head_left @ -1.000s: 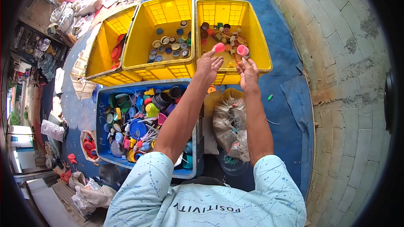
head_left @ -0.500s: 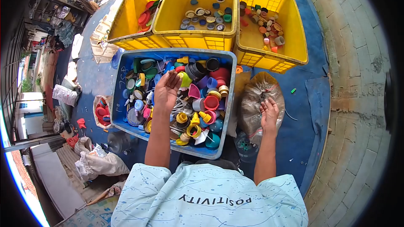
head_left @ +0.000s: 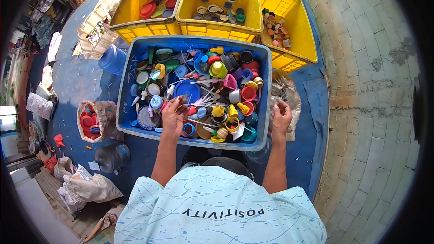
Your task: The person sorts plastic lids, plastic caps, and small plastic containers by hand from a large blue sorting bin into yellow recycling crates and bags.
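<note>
My left hand (head_left: 174,118) is over the near part of a blue crate (head_left: 194,142) filled with mixed plastic caps and lids. Its fingers are curled together near a round blue lid (head_left: 189,89), and I cannot tell what they hold. Just beyond the crate's right rim, my right hand (head_left: 281,118) has its fingertips drawn together in a pinch. It overlaps a clear plastic bag (head_left: 291,96) there. Yellow caps (head_left: 233,124), a red cap (head_left: 248,93) and a yellow-green cap (head_left: 218,69) lie on the pile between and beyond the hands.
Behind the blue crate stand a left yellow crate (head_left: 124,19), a middle one (head_left: 221,27) and a right one (head_left: 294,61), each with caps inside. On the left are a sack of red caps (head_left: 108,117), a blue water jug (head_left: 112,58) and a clear jug (head_left: 112,157).
Both hands have come back toward the body, their fingers going from spread to curled. The blue lid now shows in the pile, and a pink piece shows at the left yellow crate. The view has shifted.
</note>
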A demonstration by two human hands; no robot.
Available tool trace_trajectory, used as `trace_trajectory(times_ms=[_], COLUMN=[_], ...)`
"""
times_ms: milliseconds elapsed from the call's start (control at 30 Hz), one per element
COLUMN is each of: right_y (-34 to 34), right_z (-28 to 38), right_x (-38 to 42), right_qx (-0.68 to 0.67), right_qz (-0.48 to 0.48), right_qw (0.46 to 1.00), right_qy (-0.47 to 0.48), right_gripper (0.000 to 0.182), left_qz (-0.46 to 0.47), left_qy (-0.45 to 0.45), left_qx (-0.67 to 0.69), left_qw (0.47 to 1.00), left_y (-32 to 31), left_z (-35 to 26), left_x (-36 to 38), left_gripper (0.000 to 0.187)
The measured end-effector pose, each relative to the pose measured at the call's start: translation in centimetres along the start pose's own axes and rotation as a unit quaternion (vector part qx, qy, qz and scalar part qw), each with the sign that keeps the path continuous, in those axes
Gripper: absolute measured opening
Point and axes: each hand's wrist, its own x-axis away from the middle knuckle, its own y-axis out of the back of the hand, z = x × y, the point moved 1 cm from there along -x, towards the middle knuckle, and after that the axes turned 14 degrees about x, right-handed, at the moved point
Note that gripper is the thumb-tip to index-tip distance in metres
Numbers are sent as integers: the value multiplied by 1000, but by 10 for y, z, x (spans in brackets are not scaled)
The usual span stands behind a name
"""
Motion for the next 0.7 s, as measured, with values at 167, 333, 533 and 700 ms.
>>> trace_trajectory(times_ms=[167, 333, 533, 700], right_y=[-33, -69, -108, -131], right_z=[31, 41, 52, 45], right_x=[50, 82, 112, 120], right_qx=[133, 147, 243, 279], right_qz=[-35, 54, 187, 290], right_qw=[986, 981, 928, 873], right_qy=[95, 114, 214, 275], right_gripper=[24, 21, 24, 24], left_qz=[11, -5, -14, -33], left_qy=[-9, -43, -82, -79], left_qx=[2, -10, -67, -48], left_qw=[1000, 999, 994, 995], left_y=[44, 67, 79, 70], left_z=[-34, -71, -81, -71], left_x=[0, 4, 4, 19], left_gripper=[16, 16, 15, 12])
